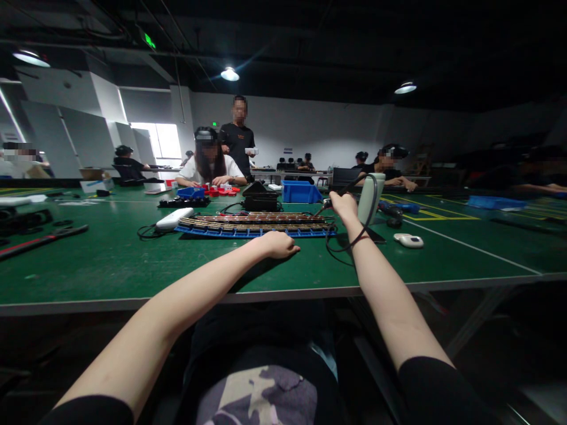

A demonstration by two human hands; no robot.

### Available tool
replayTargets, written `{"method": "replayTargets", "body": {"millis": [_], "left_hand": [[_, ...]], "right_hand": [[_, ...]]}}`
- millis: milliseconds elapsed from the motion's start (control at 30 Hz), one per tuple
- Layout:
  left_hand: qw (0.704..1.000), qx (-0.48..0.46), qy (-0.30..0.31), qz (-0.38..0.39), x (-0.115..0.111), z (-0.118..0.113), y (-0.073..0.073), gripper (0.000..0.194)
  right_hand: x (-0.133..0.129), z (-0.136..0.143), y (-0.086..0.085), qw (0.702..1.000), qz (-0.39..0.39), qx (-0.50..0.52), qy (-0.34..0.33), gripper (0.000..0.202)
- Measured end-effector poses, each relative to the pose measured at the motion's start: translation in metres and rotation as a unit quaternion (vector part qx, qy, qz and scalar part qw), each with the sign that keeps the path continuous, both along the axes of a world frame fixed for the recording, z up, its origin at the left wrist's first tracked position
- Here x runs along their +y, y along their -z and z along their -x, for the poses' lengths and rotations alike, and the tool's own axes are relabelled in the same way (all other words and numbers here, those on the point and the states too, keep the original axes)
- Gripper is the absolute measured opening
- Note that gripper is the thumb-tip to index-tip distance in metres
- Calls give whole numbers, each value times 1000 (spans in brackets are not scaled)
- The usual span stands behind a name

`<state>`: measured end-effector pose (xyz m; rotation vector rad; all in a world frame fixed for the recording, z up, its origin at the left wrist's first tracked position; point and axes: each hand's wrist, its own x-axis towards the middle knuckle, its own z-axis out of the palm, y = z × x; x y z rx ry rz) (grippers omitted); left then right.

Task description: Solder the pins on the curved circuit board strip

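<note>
My left hand rests on the green table with fingers curled in, just in front of a blue tray lined with rows of brown strips. My right hand reaches to the tray's right end and grips a thin tool with a black cable looping down past my wrist. A pale upright holder stands just right of that hand. Behind the tray sits a black box.
A white device lies left of the tray and a small white gadget to the right. Blue bins and red parts sit further back, where several people work. Black tools lie at the left. The table edge is close.
</note>
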<state>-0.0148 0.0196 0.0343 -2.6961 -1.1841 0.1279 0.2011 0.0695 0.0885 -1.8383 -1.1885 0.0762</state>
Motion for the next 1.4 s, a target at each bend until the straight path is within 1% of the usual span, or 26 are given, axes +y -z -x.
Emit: {"method": "replayTargets", "body": {"millis": [267,533,700,900,1400], "left_hand": [[1000,-8,-4,1,0,0,1,54],[1000,-1,-2,1,-1,0,0,55],[1000,-4,-6,-2,1,0,1,55],[1000,-8,4,-4,4,-1,4,55],[1000,-6,-8,3,1,-1,1,55]], "right_hand": [[-1,1,-1,1000,-1,6,0,40],[1,-1,0,1000,-2,11,-5,42],[2,-1,1,1000,-4,9,-5,41],[0,-1,0,1000,-3,5,1,39],[0,-1,0,1000,-3,14,-7,42]]}}
